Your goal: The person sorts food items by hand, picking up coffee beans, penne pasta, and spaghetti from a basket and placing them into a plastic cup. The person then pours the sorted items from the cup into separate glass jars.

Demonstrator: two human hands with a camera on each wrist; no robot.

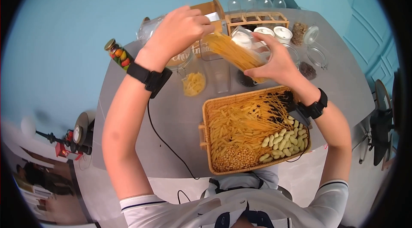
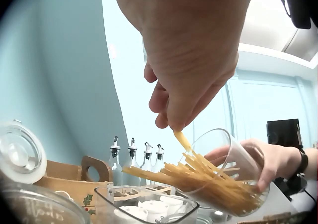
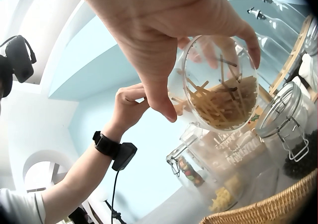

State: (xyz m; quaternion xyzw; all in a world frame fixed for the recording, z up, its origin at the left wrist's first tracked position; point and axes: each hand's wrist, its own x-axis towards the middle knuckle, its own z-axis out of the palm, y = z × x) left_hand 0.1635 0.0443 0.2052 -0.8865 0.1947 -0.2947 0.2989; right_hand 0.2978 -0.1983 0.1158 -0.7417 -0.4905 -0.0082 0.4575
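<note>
My right hand (image 1: 279, 63) grips a clear glass jar (image 2: 248, 177) that is tilted with its mouth to the left. Long dry pasta (image 1: 234, 52) lies in the jar and sticks out past its rim. At the mouth, my left hand (image 1: 182, 30) pinches a pale yellow pasta stick (image 2: 182, 140) between thumb and fingertips. Below the mouth stands a clear rectangular container (image 1: 221, 83). Nearer me sits a wicker basket (image 1: 205, 114) of penne, long pasta, peanuts, small round beans and black pieces.
A jar with yellow pasta (image 1: 194, 84) stands left of the rectangular container. Further left is a jar of colourful vegetables (image 1: 118, 54). Several glass bottles (image 1: 249, 1) rise behind a wooden rack (image 1: 274, 20), with white lidded jars (image 1: 283, 35) before it. A cable (image 1: 165, 142) crosses the table.
</note>
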